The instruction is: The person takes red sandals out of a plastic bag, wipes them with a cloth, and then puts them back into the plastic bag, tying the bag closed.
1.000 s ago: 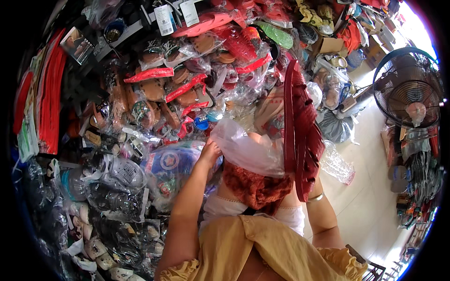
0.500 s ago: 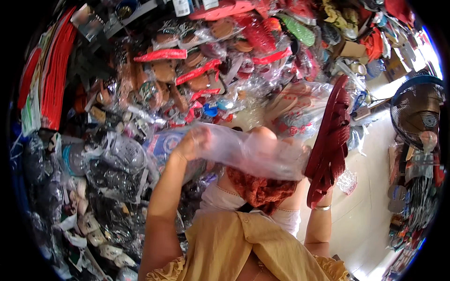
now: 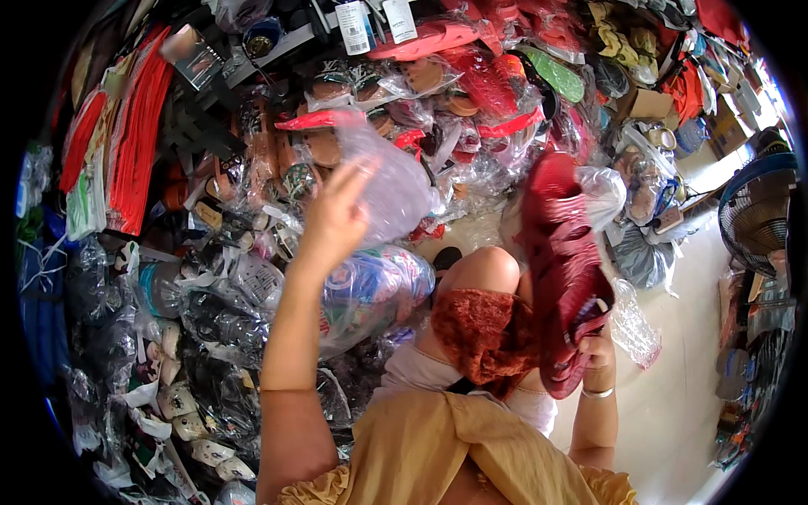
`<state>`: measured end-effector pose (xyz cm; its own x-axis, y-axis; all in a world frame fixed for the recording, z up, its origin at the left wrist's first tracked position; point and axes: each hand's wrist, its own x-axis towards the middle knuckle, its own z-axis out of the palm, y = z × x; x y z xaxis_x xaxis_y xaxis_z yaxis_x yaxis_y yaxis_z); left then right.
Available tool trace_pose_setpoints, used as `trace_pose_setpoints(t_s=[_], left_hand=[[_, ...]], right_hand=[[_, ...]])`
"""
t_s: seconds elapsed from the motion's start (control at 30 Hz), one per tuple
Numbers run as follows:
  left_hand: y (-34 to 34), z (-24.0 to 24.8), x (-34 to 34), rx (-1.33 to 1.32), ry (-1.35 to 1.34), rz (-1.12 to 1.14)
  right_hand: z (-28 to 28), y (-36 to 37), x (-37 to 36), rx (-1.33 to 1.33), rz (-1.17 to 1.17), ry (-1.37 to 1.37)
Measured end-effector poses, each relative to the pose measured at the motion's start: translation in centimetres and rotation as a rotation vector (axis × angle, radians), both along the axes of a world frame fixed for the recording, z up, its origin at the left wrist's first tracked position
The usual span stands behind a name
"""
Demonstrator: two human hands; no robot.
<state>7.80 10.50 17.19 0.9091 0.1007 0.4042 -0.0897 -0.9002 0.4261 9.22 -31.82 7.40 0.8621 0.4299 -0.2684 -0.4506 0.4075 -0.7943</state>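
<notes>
In front of the person, over to the right, the right hand (image 3: pixel 599 349) is gripping a dark red sandal (image 3: pixel 562 244) by its edge near the lower end. The sandal's long axis is running almost straight away from the body; which end is the toe, I cannot tell. The left hand (image 3: pixel 335 215) is hovering well apart from the sandal, with a translucent plastic bag (image 3: pixel 394 198) at its fingers; blur is hiding how tightly they are closing. A rust-coloured cloth (image 3: pixel 484 332) is lying over the legs (image 3: pixel 484 276) between the arms. Farther out, bagged footwear (image 3: pixel 480 80) is spreading across the left and far sides, while a pale floor (image 3: pixel 665 412) is showing at right, near a fan (image 3: pixel 757 215).
</notes>
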Motion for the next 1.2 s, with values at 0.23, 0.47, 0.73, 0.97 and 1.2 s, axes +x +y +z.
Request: trace_pose_setpoints(t_s=[0.23, 0.47, 0.73, 0.97, 1.2], left_hand=[[-7.7, -12.4, 0.9, -0.238, 0.26, -0.317], [-13.1, -14.4, -0.1, -0.735, 0.284, -0.169], [-15.0, -10.7, 0.5, -0.172, 0.291, -0.284], [-17.8, -6.4, -2.3, 0.093, 0.235, -0.588], [-14.5, -9.9, -4.9, 0.031, 0.185, -0.331]], right_hand=[[5.8, 5.3, -0.8, 0.101, 0.461, 0.03], [3.4, 0.4, -1.7, -0.069, 0.28, 0.182], [7.0, -1.5, -1.4, -0.926, 0.566, -0.271], [4.1, -0.8, -0.6, -0.812, 0.446, -0.383], [1.1, 0.1, -2.3, 0.221, 0.098, 0.556]])
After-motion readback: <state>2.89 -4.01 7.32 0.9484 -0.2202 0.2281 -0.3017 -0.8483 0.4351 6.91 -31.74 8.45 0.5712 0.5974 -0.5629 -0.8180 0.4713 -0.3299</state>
